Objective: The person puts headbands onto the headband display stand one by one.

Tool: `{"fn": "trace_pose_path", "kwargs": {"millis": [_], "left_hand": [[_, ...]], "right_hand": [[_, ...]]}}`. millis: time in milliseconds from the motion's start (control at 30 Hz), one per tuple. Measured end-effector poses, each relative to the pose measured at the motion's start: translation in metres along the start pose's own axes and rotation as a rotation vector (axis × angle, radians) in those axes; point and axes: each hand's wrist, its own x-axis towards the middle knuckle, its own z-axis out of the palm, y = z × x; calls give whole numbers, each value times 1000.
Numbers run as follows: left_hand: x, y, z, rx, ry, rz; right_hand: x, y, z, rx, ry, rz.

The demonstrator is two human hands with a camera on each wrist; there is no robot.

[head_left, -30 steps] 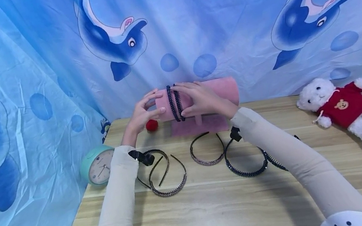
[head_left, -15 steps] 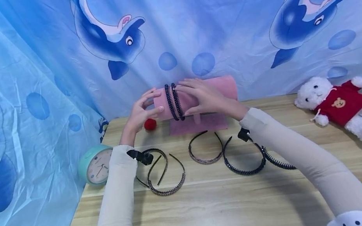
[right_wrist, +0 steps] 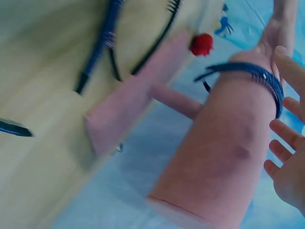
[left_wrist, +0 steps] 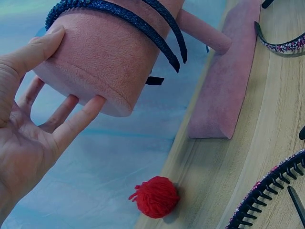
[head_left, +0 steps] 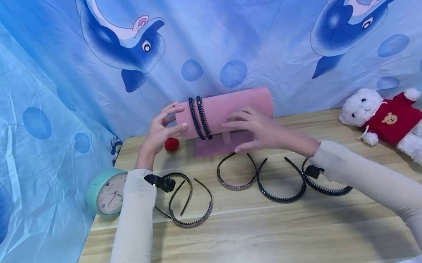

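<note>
- Pulling away from the bands over the last second, the right hand [head_left: 262,132] is now lower, in front of the right half of the pink roll [head_left: 239,101].
- Its fingers are loosely spread and have hold of nothing; the right wrist view puts the fingertips just beside the roll, though I cannot tell whether any of them touches it.
- The left hand [head_left: 158,133] keeps its grip on the roll's left end, thumb on the near side and fingertips against the end.
- Around the roll, near that end, sit the left band [head_left: 196,122] and the right band [head_left: 204,121], side by side with a narrow gap; the left wrist view shows their tips hanging free below.
- Both bands stay put without the right hand, so they look settled, and that hand seems free for other work.
- The roll still stands on its pink base [head_left: 206,147].
- On the table [head_left: 235,256] lie more headbands: an overlapping pair at left, the front one [head_left: 194,223] sparkly; the middle one [head_left: 238,187]; and two dark ones at right, the nearer [head_left: 286,200] well in view, the farther [head_left: 332,192] partly covered by the wrist.
- The red yarn ball [head_left: 171,144] rests near the left hand, unmoved.
</note>
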Motion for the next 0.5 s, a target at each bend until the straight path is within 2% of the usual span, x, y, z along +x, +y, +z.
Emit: {"fn": "trace_pose_path", "kwargs": {"millis": [100,300,500], "left_hand": [[-6,9,2,0,-9,3],[-7,10,3,3,-14,10],[-8,11,3,2,-15,10]], "right_hand": [[-17,-5,7,-9,-19,-14],[-47,-15,19,15,-107,37],[-67,-17,33,84,-170,84]]}}
